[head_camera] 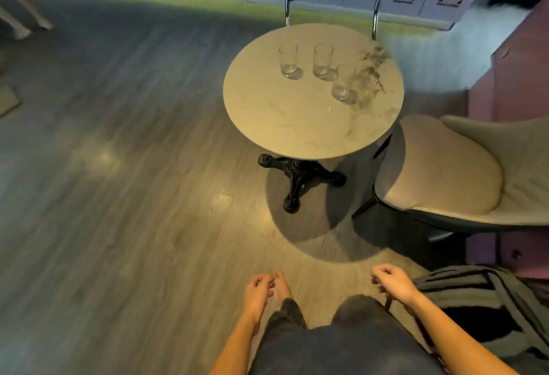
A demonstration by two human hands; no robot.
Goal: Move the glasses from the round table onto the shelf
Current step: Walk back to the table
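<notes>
From the head camera, three upright glasses (322,62) stand on the far part of the round table (297,125), well ahead of both hands. The right hand (392,282) is likely nearer the rightmost glass (344,86). Left hand (261,290) and right hang low, fingers loosely curled, empty (no shelf in view).

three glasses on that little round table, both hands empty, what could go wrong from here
1. The right glass stands close to the middle glass; reaching between them could knock one over.
2. The glasses are clear and smooth, so a loose grip by the left hand or right hand may slip.
3. The round table rests on a single pedestal; bumping it, or the padded chair beside it, could shake the glasses.
</notes>
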